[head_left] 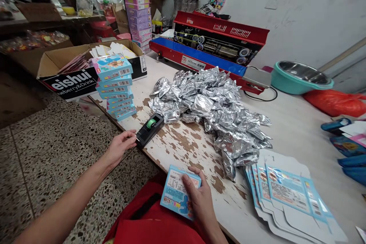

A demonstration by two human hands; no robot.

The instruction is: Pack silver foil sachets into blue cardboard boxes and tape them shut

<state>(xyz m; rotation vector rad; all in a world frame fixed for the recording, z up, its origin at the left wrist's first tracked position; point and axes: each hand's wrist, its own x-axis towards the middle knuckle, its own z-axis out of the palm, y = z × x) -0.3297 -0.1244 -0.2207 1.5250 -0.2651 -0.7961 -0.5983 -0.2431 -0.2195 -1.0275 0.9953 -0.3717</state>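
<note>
My right hand (198,194) grips a small light-blue printed carton (174,190) above my lap, thumb on its printed face. At the near end of a black tape dispenser (150,131), my left hand (124,145) is closed in a pinch on the end of the tape (137,139). A green roll (151,123) sits in the dispenser. Beyond it stands a stack of blue cartons (116,91). Silver foil packets (200,103) lie heaped in the middle of the table. Flat, unfolded blue cartons (288,190) are piled at the right.
A red sealing machine (211,51) with a raised lid stands at the back. Left of it are a tall stack of pink and purple boxes (138,15) and an open cardboard box (74,80). A teal basin (300,78) and a red bag (336,103) are at the right.
</note>
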